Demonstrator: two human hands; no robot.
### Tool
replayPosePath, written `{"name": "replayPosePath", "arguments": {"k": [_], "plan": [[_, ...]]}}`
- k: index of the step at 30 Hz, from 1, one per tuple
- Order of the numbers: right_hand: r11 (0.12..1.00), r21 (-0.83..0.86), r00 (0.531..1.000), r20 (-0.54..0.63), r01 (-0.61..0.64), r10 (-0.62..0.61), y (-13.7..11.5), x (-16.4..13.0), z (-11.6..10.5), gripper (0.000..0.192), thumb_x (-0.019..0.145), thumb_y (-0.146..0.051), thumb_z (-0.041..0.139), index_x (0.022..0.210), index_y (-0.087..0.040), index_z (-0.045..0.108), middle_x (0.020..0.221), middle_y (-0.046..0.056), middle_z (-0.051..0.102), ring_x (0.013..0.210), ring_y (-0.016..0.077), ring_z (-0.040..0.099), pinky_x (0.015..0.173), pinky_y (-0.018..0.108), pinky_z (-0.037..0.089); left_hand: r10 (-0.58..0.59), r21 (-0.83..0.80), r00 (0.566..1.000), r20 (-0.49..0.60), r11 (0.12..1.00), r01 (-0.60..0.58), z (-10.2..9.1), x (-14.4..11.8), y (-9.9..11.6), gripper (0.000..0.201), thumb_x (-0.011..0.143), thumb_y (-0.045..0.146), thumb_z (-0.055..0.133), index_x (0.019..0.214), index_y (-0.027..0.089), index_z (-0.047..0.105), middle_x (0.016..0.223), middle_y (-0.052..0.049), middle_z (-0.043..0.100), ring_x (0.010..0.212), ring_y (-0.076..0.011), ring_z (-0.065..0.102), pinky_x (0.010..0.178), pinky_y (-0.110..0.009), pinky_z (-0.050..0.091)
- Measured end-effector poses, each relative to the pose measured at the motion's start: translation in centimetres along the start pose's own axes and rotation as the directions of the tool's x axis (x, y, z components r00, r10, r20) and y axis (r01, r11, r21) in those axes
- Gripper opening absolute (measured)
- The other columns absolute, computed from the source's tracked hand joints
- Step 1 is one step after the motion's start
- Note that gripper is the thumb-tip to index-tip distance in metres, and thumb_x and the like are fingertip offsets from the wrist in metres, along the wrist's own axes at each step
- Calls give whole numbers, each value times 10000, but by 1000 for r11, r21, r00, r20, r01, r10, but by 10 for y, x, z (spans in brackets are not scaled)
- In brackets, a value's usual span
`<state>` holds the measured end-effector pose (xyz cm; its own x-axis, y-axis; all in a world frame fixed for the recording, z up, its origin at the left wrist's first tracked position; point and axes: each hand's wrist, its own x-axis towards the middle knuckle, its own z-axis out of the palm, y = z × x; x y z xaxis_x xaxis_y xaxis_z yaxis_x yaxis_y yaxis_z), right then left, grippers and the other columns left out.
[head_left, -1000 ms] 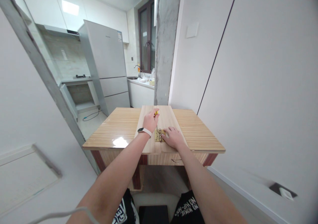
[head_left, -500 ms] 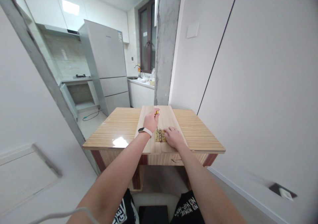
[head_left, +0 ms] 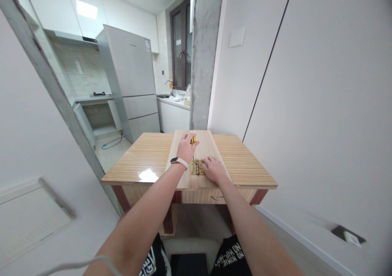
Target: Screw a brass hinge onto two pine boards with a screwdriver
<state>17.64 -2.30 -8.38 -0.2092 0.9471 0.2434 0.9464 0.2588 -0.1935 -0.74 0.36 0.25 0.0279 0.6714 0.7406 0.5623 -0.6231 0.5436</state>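
Observation:
Two pale wooden boards (head_left: 206, 145) lie side by side on the table, with a brass hinge (head_left: 197, 167) across their seam near the front. My left hand (head_left: 185, 145), with a white-banded watch (head_left: 179, 160) on the wrist, is above the left board. Its fingers and thumb are around the yellow-and-black handle of what looks like a screwdriver (head_left: 193, 139). A thin dark line runs from the handle down towards the hinge; I cannot tell shaft from seam. My right hand (head_left: 214, 170) rests on the right board, fingers stretched out and fingertips touching the hinge's right leaf.
The glossy wood-grain table (head_left: 147, 153) has a drawer with a curved handle (head_left: 217, 197) below its front edge. A white wall (head_left: 306, 104) stands close on the right. Beyond the table are a grey fridge (head_left: 131, 63), a sink counter and a concrete pillar (head_left: 205, 55).
My left fingers have turned on the handle, and the thumb now shows to the right of it. My right hand and the hinge stay in place.

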Motion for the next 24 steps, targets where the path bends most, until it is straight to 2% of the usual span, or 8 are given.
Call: {"name": "replayPosePath", "arguments": {"k": [6,12,15,19,24], "plan": [[1000,3,1000,-12,9,-9,1,0,1,407,1038,-433,364,1356,-332,597,1371,73,559,1289,238,431,1065,390,294,3,48,1000,-4,999,-2,1,1,5,273,904,168,667,1169,233,658,1049,-61,619,905,-201,650,899,-373,542],[1000,7,1000,-13,9,-9,3,1,2,400,1038,-426,369,1348,-329,600,1352,73,570,1280,237,440,1060,392,302,-15,11,1000,5,1000,15,2,0,2,406,920,104,590,1301,245,600,1145,-80,642,980,-207,657,934,-378,547],[1000,7,1000,-25,15,-14,4,1,3,403,1037,-432,370,1353,-330,599,1358,76,568,1286,241,435,1060,391,300,-9,-27,1000,20,1000,10,2,-2,0,384,936,104,563,1293,240,606,1172,-83,651,976,-199,659,923,-367,563],[1000,11,1000,-21,20,-20,4,1,4,405,1040,-422,362,1360,-330,593,1360,76,566,1292,241,425,1063,392,289,34,-22,999,31,999,-33,1,-2,0,346,920,183,652,1258,256,633,1133,-64,637,943,-186,651,897,-345,569],[1000,8,1000,-19,12,-12,4,2,4,399,1036,-417,373,1360,-336,591,1368,67,560,1289,234,428,1070,384,283,-6,40,1000,15,999,6,2,-1,3,315,896,183,690,1202,252,660,1047,-51,603,859,-175,647,880,-348,555]]}}
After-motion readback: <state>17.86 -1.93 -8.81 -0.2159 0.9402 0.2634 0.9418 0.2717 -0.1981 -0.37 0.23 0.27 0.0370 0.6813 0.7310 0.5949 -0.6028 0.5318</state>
